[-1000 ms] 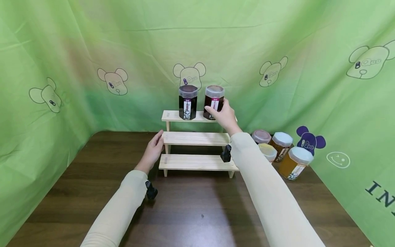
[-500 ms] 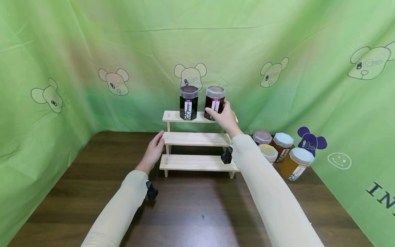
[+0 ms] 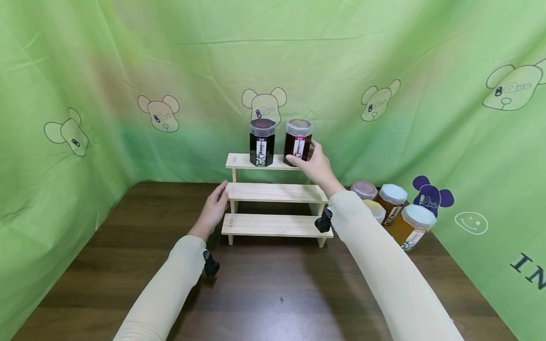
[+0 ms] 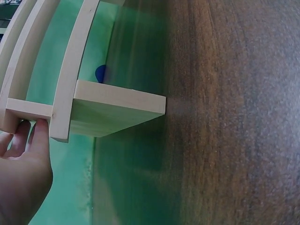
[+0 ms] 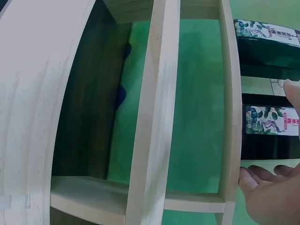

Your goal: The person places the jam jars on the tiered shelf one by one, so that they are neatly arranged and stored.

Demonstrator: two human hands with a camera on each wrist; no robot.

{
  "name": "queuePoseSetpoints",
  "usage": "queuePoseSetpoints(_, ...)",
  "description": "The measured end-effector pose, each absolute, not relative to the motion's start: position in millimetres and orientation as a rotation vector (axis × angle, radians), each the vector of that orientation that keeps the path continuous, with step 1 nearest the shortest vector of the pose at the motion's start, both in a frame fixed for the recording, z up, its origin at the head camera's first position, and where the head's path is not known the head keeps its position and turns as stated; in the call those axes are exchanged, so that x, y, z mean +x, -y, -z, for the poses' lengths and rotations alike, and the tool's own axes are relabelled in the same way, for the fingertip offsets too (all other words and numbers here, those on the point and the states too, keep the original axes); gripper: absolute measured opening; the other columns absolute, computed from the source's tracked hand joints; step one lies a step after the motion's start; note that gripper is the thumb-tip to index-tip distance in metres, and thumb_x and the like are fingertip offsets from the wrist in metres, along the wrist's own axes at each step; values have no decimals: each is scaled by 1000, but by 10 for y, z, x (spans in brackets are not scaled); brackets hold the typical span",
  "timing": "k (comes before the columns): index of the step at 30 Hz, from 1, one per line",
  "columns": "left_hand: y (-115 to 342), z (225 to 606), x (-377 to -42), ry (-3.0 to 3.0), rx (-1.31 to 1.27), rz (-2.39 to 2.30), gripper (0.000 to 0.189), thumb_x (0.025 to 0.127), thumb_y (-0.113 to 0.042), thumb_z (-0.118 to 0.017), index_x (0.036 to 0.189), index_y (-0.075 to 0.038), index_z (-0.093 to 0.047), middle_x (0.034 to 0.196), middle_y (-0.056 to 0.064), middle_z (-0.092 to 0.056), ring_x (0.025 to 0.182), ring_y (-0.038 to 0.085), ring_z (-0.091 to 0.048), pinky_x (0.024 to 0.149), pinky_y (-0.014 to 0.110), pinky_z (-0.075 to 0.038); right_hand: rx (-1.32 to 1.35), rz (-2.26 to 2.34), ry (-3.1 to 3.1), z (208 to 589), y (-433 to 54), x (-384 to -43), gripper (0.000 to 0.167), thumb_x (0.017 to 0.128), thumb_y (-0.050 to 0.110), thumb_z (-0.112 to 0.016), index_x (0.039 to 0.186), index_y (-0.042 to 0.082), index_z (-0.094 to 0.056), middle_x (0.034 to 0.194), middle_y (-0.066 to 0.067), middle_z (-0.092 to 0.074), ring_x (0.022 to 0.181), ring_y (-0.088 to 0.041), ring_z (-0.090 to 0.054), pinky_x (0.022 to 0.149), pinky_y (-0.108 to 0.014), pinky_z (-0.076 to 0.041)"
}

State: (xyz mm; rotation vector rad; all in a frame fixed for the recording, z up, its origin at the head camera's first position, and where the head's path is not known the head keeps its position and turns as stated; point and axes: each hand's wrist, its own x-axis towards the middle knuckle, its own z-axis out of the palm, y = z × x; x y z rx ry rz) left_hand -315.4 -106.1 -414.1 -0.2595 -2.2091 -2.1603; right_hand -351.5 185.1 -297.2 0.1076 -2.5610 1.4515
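Two dark hexagonal jars stand upright on the top step of a three-step wooden stand (image 3: 276, 224), the left jar (image 3: 262, 150) apart from the right jar (image 3: 298, 132). My right hand (image 3: 317, 166) is around the right jar, thumb at its front and fingers to its right. A gap shows between this jar (image 5: 269, 147) and the fingers (image 5: 262, 173) in the right wrist view. At the stand's left end, my left hand (image 3: 213, 208) touches the middle step; its fingers (image 4: 41, 138) rest against the side piece in the left wrist view.
On the right of the brown table (image 3: 264, 293) stand several more jars: one with a pinkish lid (image 3: 364, 189), one yellow-lidded jar (image 3: 376, 210), a brown jar (image 3: 390, 208) and an amber jar (image 3: 409, 232). Green cloth (image 3: 204, 57) hangs behind and at both sides.
My right hand has loosened from the right jar and drawn slightly right and back; the jar stays on the top step. My left hand stays at the stand.
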Motion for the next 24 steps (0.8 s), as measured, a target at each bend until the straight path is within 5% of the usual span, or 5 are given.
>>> queuePoseSetpoints(24, 1054, 4129, -3138, 2215, -237, 2157, 51, 111, -15, -36, 159, -6, -24, 161, 18, -25, 145, 33, -31, 115, 51, -33, 196, -1411, 2704, 2937, -2358, -3031, 106, 91, 54, -69, 162, 10, -4, 159, -21, -29, 145, -37, -30, 118, -54, -27)
